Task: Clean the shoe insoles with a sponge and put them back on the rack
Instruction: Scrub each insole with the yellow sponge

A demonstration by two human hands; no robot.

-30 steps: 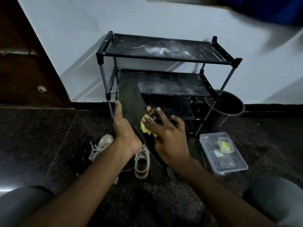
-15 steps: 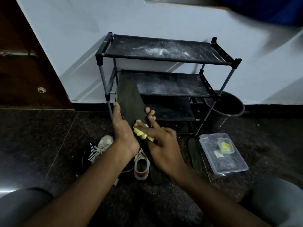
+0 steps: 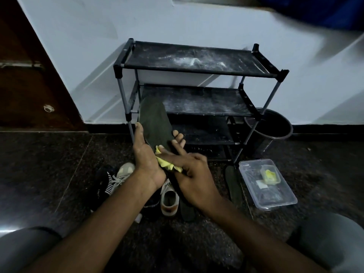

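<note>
Yellow sponge point(image 3: 166, 165), gripped by the right hand point(image 3: 195, 180), pressed on the insole point(image 3: 154, 121); the left hand point(image 3: 145, 156) clasped it, its length pointing away toward the rack point(image 3: 197, 74).

Nothing legible anywhere; a faint print on the black shoe point(image 3: 102, 184) is too small to read.

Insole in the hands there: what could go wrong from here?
The rack shelves look dusty, so the cleaned insole may pick up dirt again once returned. The left hand grips it only at its edges, so the right hand pressing the sponge could bend or slip it.
</note>
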